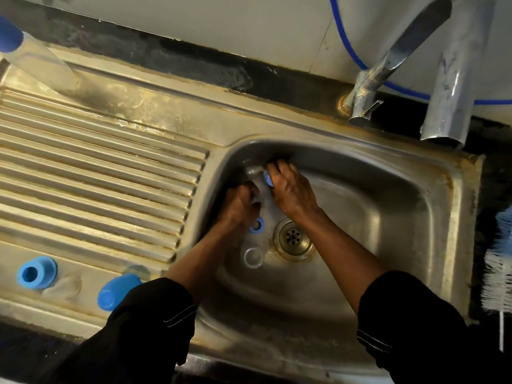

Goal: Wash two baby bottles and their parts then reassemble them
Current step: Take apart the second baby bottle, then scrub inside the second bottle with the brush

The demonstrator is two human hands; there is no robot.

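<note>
Step in hand, as I read it: working the held blue collar (268, 180) on the clear bottle (255, 173), low in the sink basin (388, 217). The left hand (239, 206) is curled round the bottle's body; the right hand (293, 192) is curled over the collar end; blur hides exact finger placement.

To do it well: left hand stays the anchor, only the right turns; wet plastic prob. slips, so grip close to the thread; keep it low over the basin so a dropped part stays in; no water stream shows, & the faucet (388, 67) stands well apart at rear right, so a rinse prob. needs a move toward it.

Counts, near to far:
- drainboard (83, 167): 1 blue cap (117, 292) just beside the left sleeve; 1 loose blue collar (37, 273)
- basin: 1 small clear cap (253, 256); 1 drain (293, 239); 1 blue ring (256, 225) near the left wrist; 1 bottle in the hands w/ its collar
- right edge: 1 bottle brush (498, 261)
- rear: 1 faucet
- far left: 1 second bottle (41, 59) w/ 1 blue top (9, 34)

Total: 2 bottles; 5 blue pieces; 1 clear cap.
</note>
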